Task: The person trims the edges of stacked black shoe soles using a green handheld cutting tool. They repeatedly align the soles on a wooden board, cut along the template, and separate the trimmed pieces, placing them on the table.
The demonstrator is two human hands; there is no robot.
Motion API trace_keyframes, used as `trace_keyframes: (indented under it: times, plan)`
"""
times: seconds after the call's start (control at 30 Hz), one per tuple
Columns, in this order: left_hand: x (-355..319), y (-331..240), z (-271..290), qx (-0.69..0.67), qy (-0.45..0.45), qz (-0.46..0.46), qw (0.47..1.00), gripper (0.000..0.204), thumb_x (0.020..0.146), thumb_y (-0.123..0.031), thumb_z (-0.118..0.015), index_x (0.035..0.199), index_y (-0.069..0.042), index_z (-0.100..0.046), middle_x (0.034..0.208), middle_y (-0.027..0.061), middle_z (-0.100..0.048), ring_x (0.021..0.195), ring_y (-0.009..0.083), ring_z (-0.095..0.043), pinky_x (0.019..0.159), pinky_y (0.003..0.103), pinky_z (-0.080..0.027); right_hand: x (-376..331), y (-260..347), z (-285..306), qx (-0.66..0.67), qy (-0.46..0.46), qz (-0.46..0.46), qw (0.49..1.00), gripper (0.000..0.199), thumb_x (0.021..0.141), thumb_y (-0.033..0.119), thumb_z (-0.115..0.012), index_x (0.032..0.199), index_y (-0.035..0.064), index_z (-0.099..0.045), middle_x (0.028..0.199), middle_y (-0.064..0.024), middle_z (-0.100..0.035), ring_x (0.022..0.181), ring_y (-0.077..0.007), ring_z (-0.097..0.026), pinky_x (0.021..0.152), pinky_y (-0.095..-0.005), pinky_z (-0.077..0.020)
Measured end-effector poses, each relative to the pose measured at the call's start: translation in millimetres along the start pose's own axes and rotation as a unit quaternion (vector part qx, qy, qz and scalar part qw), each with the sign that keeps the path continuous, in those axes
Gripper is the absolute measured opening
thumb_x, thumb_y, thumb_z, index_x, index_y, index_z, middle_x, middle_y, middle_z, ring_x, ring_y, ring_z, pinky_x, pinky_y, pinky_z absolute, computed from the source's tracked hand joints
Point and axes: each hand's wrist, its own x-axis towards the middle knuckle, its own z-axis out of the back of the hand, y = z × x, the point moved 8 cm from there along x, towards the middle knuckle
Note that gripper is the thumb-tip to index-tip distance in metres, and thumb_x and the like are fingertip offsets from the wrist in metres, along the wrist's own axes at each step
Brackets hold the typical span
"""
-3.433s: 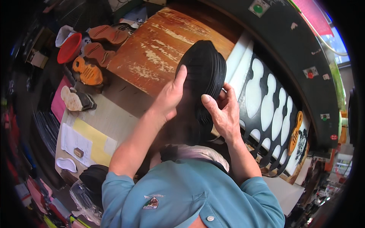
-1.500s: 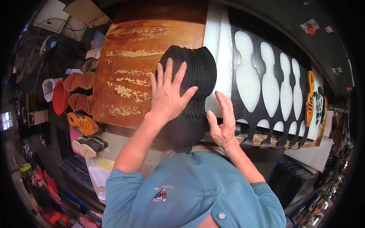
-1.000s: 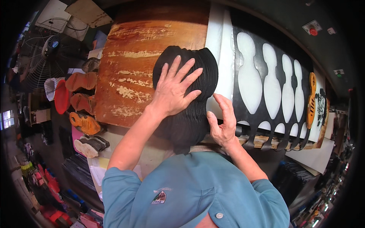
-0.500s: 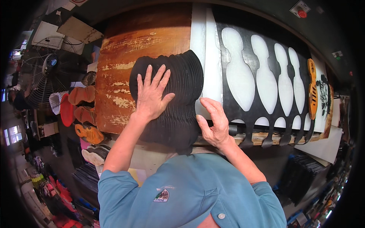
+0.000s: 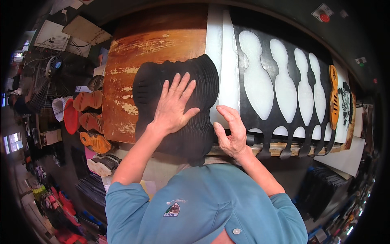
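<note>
A fanned-out stack of thin black sole-shaped pieces [image 5: 148, 79] lies across a scuffed brown board [image 5: 162, 38]. My left hand [image 5: 174, 107] rests flat on top of the stack, fingers stretched and thumb apart. At the stack's right edge is my right hand [image 5: 232, 136], its thumb and fingers spread and a little curved, holding nothing. Whether its fingertips touch the pieces I cannot tell. To the right lies a black sheet [image 5: 266, 53] with several sole-shaped cut-outs, through which a white surface shows.
A slotted orange sole-shaped piece [image 5: 333, 97] lies at the black sheet's right end. Left of the board are several brown sole-shaped pieces [image 5: 87, 101], a red one [image 5: 71, 116] and a fan [image 5: 54, 67]. A red button [image 5: 324, 18] sits at the far right.
My left hand has slid right and slightly nearer over the stack. The top pieces now spread farther left, showing more of their faces. My right hand has barely moved.
</note>
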Motion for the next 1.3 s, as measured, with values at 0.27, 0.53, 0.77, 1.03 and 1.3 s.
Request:
trace_keyframes:
  times: [0.27, 0.53, 0.77, 1.03, 1.3]
  plan:
    - [5, -15, 17, 0.001, -0.047, -0.016, 0.999, 0.093, 0.100, -0.061, -0.062, 0.171, -0.012, -0.026, 0.178, 0.0178, -0.019, 0.164, 0.0453, -0.012, 0.130, 0.066, -0.012, 0, 0, 0, 0.011, -0.014, 0.003, 1.000, 0.047, 0.087, -0.003, -0.076, 0.132, -0.0047, -0.064, 0.127, -0.0232, -0.069, 0.112, -0.0394, -0.069, 0.097, -0.0425, -0.0564]
    - [5, -25, -3, -0.053, 0.012, -0.018, 0.998, 0.088, 0.101, -0.055, -0.063, 0.169, -0.010, -0.029, 0.178, 0.0175, -0.022, 0.163, 0.0441, -0.018, 0.131, 0.063, -0.015, 0, -1, 0, 0.015, 0.002, 0.001, 1.000, 0.047, 0.087, -0.003, -0.075, 0.133, -0.0052, -0.064, 0.127, -0.0242, -0.068, 0.112, -0.0397, -0.069, 0.097, -0.0429, -0.0566]
    - [-5, -13, -9, -0.006, 0.030, -0.014, 0.999, 0.090, 0.107, -0.070, -0.039, 0.172, -0.012, -0.020, 0.179, 0.0163, -0.018, 0.165, 0.0413, -0.015, 0.132, 0.061, -0.009, -4, -6, 2, 0.031, -0.001, -0.015, 0.999, 0.045, 0.090, -0.003, -0.072, 0.134, -0.0033, -0.064, 0.129, -0.0235, -0.069, 0.116, -0.0374, -0.069, 0.101, -0.0414, -0.0549]
    - [-10, -5, -12, 0.001, 0.027, -0.014, 1.000, 0.093, 0.103, -0.067, -0.051, 0.172, -0.012, -0.021, 0.179, 0.0161, -0.018, 0.164, 0.0417, -0.016, 0.131, 0.063, -0.012, -2, -4, 2, 0.041, 0.002, 0.001, 0.999, 0.046, 0.087, -0.003, -0.075, 0.132, -0.0058, -0.064, 0.127, -0.0241, -0.068, 0.114, -0.0398, -0.068, 0.098, -0.0430, -0.0560]
    - [-17, 8, 14, -0.057, -0.004, -0.018, 0.998, 0.091, 0.106, -0.068, -0.042, 0.172, -0.009, -0.021, 0.179, 0.0213, -0.014, 0.165, 0.0426, -0.012, 0.132, 0.062, -0.008, -1, -3, 3, 0.042, 0.001, 0.005, 0.999, 0.044, 0.086, -0.004, -0.076, 0.129, -0.0070, -0.065, 0.124, -0.0242, -0.069, 0.109, -0.0401, -0.070, 0.095, -0.0431, -0.0571]
